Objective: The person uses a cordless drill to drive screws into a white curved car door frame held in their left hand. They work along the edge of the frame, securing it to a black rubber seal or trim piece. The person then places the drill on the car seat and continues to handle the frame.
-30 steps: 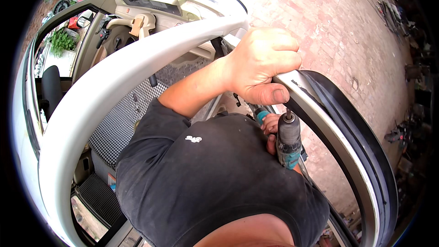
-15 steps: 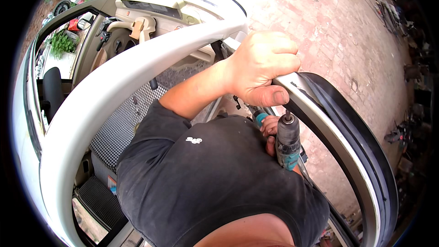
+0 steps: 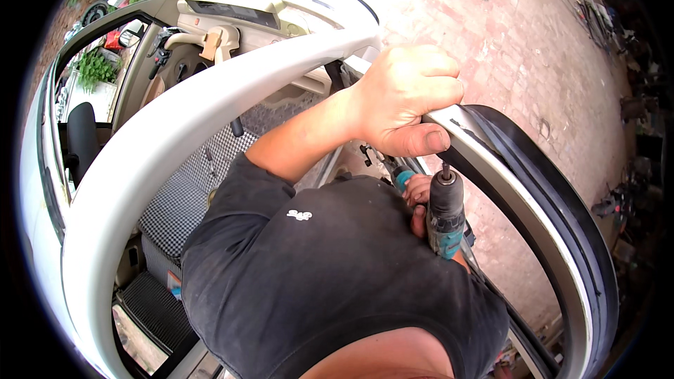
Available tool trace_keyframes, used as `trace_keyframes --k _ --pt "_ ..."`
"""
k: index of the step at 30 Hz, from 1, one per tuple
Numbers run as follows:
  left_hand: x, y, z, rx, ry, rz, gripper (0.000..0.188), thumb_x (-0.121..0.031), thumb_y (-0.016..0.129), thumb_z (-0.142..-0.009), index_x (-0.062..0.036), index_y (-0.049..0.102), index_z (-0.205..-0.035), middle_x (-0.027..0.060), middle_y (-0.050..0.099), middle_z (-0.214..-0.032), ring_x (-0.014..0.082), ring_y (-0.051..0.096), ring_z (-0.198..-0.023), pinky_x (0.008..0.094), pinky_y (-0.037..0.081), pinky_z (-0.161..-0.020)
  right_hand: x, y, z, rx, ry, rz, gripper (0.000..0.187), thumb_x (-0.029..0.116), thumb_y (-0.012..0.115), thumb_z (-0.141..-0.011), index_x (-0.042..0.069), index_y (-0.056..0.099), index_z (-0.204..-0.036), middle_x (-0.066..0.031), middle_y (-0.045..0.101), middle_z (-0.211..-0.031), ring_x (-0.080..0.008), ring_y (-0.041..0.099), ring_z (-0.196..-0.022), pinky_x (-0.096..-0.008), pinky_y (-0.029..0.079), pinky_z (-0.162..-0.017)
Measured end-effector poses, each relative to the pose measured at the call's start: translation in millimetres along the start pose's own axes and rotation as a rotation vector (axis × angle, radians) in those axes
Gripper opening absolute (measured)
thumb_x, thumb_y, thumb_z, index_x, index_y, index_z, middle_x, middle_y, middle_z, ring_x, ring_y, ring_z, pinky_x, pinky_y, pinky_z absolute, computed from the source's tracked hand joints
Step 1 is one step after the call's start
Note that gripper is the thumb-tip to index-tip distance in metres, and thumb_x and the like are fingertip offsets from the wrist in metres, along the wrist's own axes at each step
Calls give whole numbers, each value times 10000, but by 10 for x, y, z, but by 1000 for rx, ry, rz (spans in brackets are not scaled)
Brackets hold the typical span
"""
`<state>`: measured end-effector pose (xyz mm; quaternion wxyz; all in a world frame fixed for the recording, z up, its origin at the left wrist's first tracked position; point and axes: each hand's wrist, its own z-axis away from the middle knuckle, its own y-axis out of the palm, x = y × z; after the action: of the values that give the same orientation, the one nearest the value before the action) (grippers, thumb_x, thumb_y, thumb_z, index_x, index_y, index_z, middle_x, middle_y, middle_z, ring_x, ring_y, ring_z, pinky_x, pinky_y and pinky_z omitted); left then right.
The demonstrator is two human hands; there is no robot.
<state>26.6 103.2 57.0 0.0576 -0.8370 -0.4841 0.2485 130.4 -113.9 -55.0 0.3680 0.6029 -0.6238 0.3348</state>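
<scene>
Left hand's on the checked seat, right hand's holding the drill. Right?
Wrong on the left hand: the head view shows it gripping the door frame, not the checked seat. The right hand is holding the drill, as you said.

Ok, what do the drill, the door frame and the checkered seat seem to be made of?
Drill: scuffed, matte teal and dark plastic, probably; its tip's grey sheen suggests metal.
Door frame: likely painted metal, pale and smooth; plastic can't be ruled out.
Checkered seat: apparently matte woven fabric, judging by its fine black-and-white check.
</scene>
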Motion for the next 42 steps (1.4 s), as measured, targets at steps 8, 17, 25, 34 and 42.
trace_keyframes --k 8,17,25,34,42 --pt "18 -14 -9 34 -2 1 695 -630 344 -956 -5 538 -722 111 391 -642 293 421 -538 399 336 -494 183 54 -41 -32 170 8 120 39 523 -875 78 469 -975 -52 549 -785 -204 566 -689 -375 488 -708" --pt "21 -14 -30 27 4 1 693 -628 349 -954 -5 538 -716 104 390 -638 284 416 -534 396 334 -494 130 53 -74 -25 44 20 129 33 530 -870 73 475 -980 -58 555 -791 -216 583 -709 -386 494 -728" --pt "8 -19 -30 32 -5 26 696 -629 351 -955 -5 537 -708 106 395 -638 286 415 -529 396 331 -490 -144 331 -94 -243 -201 -252 143 20 526 -866 80 482 -988 -49 552 -786 -212 578 -705 -384 493 -732" --pt "14 -1 -27 20 2 16 672 -613 367 -947 -6 529 -706 111 383 -637 296 405 -528 402 333 -496 9 -7 -26 8 -33 32 152 18 517 -862 88 469 -988 -53 552 -796 -212 581 -722 -395 492 -735" --pt "27 -17 -37 24 -1 7 673 -614 356 -948 -10 526 -703 110 378 -639 290 396 -528 399 325 -497 169 52 7 -61 209 51 139 28 520 -877 75 479 -1001 -56 556 -796 -214 580 -718 -391 494 -720"
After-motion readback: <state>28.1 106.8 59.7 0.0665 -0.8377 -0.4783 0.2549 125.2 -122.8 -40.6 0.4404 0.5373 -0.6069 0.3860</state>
